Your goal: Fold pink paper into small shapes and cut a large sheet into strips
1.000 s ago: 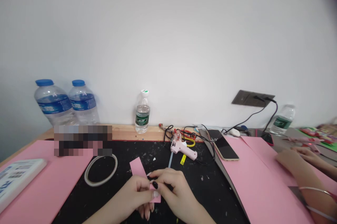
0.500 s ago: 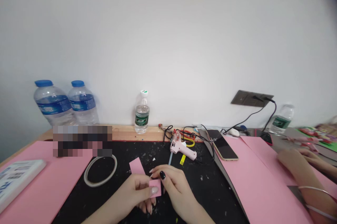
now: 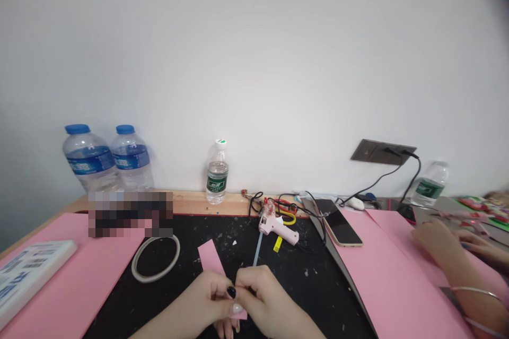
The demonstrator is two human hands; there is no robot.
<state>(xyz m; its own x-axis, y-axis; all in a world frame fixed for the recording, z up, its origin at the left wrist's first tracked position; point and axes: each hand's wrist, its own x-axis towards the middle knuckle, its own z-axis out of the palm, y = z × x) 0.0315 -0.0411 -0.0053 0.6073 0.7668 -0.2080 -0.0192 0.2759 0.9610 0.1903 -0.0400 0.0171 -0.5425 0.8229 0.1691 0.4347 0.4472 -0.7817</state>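
The grip was closed from both sides: the left hand [image 3: 191, 310] and the right hand [image 3: 270, 302] pinched a strip of pink foam [image 3: 210, 258] at the lower edge of the view, its upper end lying free over a black cutting mat [image 3: 191, 238]. Open, speckled mat surrounded it, with a ring of pale tape [image 3: 156, 259] to the left and a pink hot glue gun [image 3: 276, 227] farther ahead. Smooth pink foam sheets [image 3: 392, 275] flanked the mat on the wooden worktop [image 3: 207, 204], and another person's hand [image 3: 439, 241] lay over the right-hand sheet.
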